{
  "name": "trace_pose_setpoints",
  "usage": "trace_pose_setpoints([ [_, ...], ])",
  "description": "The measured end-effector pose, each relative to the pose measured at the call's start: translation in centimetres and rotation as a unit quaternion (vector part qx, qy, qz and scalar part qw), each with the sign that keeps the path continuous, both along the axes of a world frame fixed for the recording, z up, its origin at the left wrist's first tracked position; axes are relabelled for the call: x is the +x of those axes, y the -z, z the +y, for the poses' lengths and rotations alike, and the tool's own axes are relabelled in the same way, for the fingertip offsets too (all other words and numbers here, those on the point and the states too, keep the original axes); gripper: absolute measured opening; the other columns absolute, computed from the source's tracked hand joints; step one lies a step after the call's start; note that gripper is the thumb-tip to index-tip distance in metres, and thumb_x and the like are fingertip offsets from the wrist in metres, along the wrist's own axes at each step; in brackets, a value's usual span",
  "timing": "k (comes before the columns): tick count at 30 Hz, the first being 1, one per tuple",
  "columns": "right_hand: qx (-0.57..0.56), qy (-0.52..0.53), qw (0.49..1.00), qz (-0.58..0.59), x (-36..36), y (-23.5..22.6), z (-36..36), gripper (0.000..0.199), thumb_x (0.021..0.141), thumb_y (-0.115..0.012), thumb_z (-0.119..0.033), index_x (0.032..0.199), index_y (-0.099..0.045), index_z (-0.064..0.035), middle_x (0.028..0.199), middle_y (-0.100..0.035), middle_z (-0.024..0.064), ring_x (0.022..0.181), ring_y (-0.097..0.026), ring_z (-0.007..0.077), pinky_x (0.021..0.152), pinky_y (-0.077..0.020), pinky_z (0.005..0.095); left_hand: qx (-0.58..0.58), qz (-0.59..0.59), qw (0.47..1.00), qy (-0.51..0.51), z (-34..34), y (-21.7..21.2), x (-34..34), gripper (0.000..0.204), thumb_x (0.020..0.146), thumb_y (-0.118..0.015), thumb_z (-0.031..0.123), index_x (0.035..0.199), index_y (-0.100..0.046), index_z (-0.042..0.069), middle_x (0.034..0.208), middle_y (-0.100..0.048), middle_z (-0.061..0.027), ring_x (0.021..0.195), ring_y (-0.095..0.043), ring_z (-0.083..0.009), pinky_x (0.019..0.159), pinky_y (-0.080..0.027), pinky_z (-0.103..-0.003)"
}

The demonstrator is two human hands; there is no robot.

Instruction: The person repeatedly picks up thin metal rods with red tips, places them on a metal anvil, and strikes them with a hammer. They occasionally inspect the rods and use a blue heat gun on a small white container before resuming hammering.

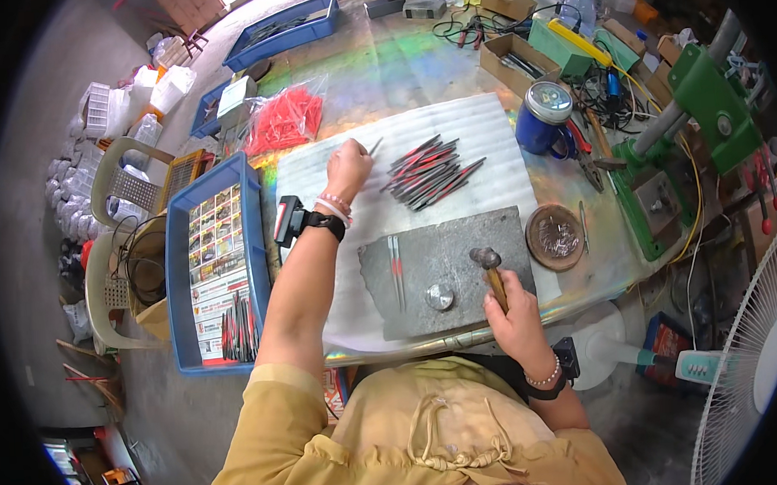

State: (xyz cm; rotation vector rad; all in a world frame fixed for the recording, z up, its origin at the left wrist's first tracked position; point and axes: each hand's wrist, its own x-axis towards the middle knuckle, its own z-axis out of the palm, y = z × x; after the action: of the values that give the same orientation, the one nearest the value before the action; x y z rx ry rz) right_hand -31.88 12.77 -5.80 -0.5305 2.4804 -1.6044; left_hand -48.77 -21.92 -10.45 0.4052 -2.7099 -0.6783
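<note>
My left hand (349, 168) is closed at the far side of the white foam sheet (320, 271), with a thin grey metal piece (376, 146) sticking out past its fingertips. Just right of it lies a pile of slim, pointed red-and-black tools (433, 173). Near me, my right hand (515, 311) grips the wooden handle of a hammer (486, 258). Its dark head is over a grey stone slab (418, 317). On that slab rest slim silver-and-red pieces (396, 272), side by side, and a round shiny metal block (440, 297).
A blue tray (256, 248) with more slim tools stands left, beyond it a bag of red parts (286, 119). To the right are a brown dish of small metal pins (555, 237), a blue mug (543, 119), pliers (589, 166), a green press (664, 196) and a fan (750, 374).
</note>
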Motion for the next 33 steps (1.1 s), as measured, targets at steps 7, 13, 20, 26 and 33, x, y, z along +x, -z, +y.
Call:
trace_pose_setpoints([
  [7,-0.015,0.012,1.000,-0.011,0.1,0.7,-0.1,0.025,0.089,-0.053,-0.008,0.113,-0.050,0.0008,0.080,-0.059,0.0241,0.077,-0.061,0.0444,0.066,-0.0465,0.0460,0.320,0.155,0.931,0.082,2.0,-8.1,6.6,0.015,0.087,-0.058,0.003,0.099,-0.064,-0.003,0.085,-0.065,-0.0041,0.072,-0.062,-0.0123,0.066,-0.049,-0.024],
  [13,-0.121,0.019,0.988,-0.098,0.5,0.4,1.7,0.021,0.092,-0.049,-0.006,0.113,-0.046,-0.0030,0.086,-0.061,0.0116,0.060,-0.057,0.0232,0.056,-0.0471,0.0332,0.375,0.184,0.904,0.088,5.8,-13.6,17.4,0.008,0.088,-0.060,0.000,0.095,-0.061,-0.002,0.085,-0.060,-0.0020,0.075,-0.057,-0.0087,0.069,-0.045,-0.021],
  [20,-0.078,0.226,0.970,-0.048,-3.9,0.1,7.9,0.012,0.088,-0.052,-0.001,0.100,-0.054,-0.0015,0.085,-0.062,0.0064,0.060,-0.054,0.0122,0.057,-0.0463,0.0284,0.446,0.177,0.877,0.011,7.3,-13.0,25.2,0.017,0.088,-0.058,-0.005,0.103,-0.056,0.001,0.092,-0.060,-0.0037,0.081,-0.056,-0.0078,0.072,-0.045,-0.021],
  [26,0.100,0.193,0.975,0.045,-9.8,1.6,9.4,0.021,0.082,-0.066,-0.013,0.093,-0.064,0.0048,0.079,-0.067,0.0109,0.070,-0.063,0.0176,0.066,-0.0493,0.0305,0.429,0.165,0.887,-0.039,7.9,-11.6,27.4,0.025,0.087,-0.062,-0.003,0.111,-0.054,0.002,0.093,-0.062,-0.0039,0.083,-0.057,-0.0072,0.073,-0.045,-0.019],
  [33,0.322,0.153,0.927,0.119,-14.0,3.3,6.9,0.019,0.078,-0.063,-0.014,0.081,-0.060,0.0049,0.077,-0.063,0.0274,0.077,-0.063,0.0427,0.070,-0.0494,0.0480,0.364,0.152,0.919,-0.013,9.1,-10.9,28.5,0.033,0.085,-0.062,-0.011,0.115,-0.052,0.000,0.094,-0.063,-0.0061,0.087,-0.063,-0.0114,0.073,-0.049,-0.021],
])
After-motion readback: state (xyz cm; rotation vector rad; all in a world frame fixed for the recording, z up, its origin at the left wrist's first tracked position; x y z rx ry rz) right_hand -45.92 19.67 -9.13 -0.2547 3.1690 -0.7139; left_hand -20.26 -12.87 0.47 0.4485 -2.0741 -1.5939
